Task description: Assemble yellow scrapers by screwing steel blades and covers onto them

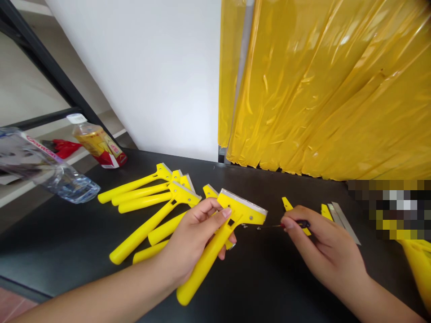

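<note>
Yellow plastic scraper [242,213] gripped in the left hand [191,237], right hand [323,251] pinching a small screwdriver [303,223].

A steel-bladed yellow plastic scraper [205,267] is just beside a thin dark-handled screwdriver [301,224].

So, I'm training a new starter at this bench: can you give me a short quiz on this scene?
1. Which hand holds the yellow plastic scraper with a steel blade?
2. True or false: the loose steel blades lie to the left of the pile of yellow plastic scrapers.
3. What does the right hand pinch?

Key: 1. The left hand. 2. False. 3. A thin dark-handled screwdriver.
</note>
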{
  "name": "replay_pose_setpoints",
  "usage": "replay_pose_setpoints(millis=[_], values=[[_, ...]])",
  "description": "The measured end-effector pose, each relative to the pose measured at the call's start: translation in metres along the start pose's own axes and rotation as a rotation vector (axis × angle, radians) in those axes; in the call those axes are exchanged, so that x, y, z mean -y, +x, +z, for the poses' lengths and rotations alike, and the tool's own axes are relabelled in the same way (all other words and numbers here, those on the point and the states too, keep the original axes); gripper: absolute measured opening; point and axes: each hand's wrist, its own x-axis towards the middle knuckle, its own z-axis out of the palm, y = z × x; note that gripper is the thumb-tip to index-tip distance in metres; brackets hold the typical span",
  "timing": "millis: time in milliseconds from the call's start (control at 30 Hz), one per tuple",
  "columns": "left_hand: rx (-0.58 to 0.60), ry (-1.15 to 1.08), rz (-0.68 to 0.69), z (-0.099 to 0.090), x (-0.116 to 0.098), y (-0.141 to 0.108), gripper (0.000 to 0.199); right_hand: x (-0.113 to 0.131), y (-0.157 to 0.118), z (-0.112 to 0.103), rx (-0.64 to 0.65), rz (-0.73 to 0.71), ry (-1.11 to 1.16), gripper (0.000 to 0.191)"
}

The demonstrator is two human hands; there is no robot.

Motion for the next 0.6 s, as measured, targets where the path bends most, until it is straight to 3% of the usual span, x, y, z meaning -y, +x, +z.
replay_pose_setpoints(millis=[200, 600], values=[[-0.005, 0.006, -0.005, 0.0011, -0.0010, -0.0001, 0.028, -0.0029, -0.0013, 0.0028, -0.010, 0.056, 0.025, 0.008], [0.001, -0.002, -0.012, 0.0002, -0.0002, 0.0007, 0.030, 0.0002, -0.0028, 0.0015, 0.031, -0.037, 0.045, 0.006]])
